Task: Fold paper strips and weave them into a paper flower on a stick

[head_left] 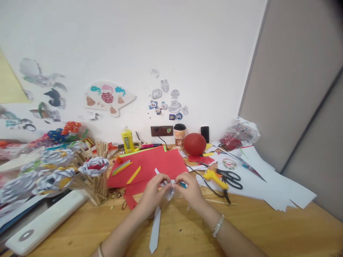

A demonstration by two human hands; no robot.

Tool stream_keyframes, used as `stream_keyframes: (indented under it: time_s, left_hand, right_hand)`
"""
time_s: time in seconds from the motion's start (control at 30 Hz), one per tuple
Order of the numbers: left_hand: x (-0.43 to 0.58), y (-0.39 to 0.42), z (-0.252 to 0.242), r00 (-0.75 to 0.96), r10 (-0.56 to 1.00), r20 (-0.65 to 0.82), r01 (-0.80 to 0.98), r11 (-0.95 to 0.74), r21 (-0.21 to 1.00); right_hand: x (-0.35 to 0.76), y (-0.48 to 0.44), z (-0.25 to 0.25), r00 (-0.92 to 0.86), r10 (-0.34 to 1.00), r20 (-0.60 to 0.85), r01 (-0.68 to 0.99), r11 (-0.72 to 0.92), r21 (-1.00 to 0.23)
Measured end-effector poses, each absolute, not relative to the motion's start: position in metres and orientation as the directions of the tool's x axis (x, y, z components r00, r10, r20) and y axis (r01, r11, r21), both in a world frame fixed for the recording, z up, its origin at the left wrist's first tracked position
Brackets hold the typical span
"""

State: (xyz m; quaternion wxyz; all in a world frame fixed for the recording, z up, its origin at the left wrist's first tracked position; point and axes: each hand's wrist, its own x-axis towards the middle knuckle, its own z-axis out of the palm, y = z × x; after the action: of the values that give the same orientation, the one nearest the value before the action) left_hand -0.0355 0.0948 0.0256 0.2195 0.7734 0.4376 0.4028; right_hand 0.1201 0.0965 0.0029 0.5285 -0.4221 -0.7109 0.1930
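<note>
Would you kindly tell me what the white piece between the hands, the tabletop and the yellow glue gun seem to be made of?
White piece: probably matte paper; it looks thin and folded, though blur leaves this open.
Tabletop: wood or wood-look laminate with a low sheen; yellowish-brown grain shows.
Yellow glue gun: likely smooth hard plastic; its body is evenly coloured.

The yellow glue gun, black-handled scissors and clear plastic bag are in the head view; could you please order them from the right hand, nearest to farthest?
1. Yellow glue gun: just right of the right hand.
2. Black-handled scissors: right of the glue gun.
3. Clear plastic bag: farther back, on the right.
</note>
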Motion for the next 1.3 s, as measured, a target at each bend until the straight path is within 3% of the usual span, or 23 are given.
stream_keyframes:
  time_s: [0.3, 0.67, 0.8, 0.97, 1.2, 1.3]
  left_hand:
    - [-0.030, 0.090, 0.022, 0.201, 0.802, 0.563, 0.489, -0.580, 0.651]
    - [-0.033, 0.094, 0.020, 0.248, 0.817, 0.521, 0.497, -0.569, 0.655]
    - [-0.038, 0.099, 0.025, 0.349, 0.854, 0.385, 0.396, -0.507, 0.765]
    - [-0.045, 0.106, 0.026, 0.472, 0.863, 0.178, 0.254, -0.326, 0.910]
    - [-0.048, 0.108, 0.013, 0.518, 0.853, 0.059, 0.253, -0.219, 0.942]
    - [-0.048, 0.110, 0.008, 0.498, 0.867, 0.029, 0.258, -0.181, 0.949]
  right_hand:
    - [0.121, 0.098, 0.000, -0.045, 0.807, 0.588, 0.337, 0.567, -0.752]
    - [0.122, 0.098, 0.001, -0.058, 0.810, 0.583, 0.293, 0.572, -0.766]
    - [0.126, 0.098, 0.003, -0.165, 0.796, 0.582, 0.277, 0.604, -0.748]
    - [0.126, 0.101, -0.001, -0.236, 0.851, 0.469, 0.228, 0.518, -0.825]
    - [0.124, 0.104, -0.011, -0.359, 0.891, 0.277, 0.084, 0.327, -0.941]
    - [0.125, 0.105, -0.012, -0.335, 0.907, 0.256, 0.110, 0.308, -0.945]
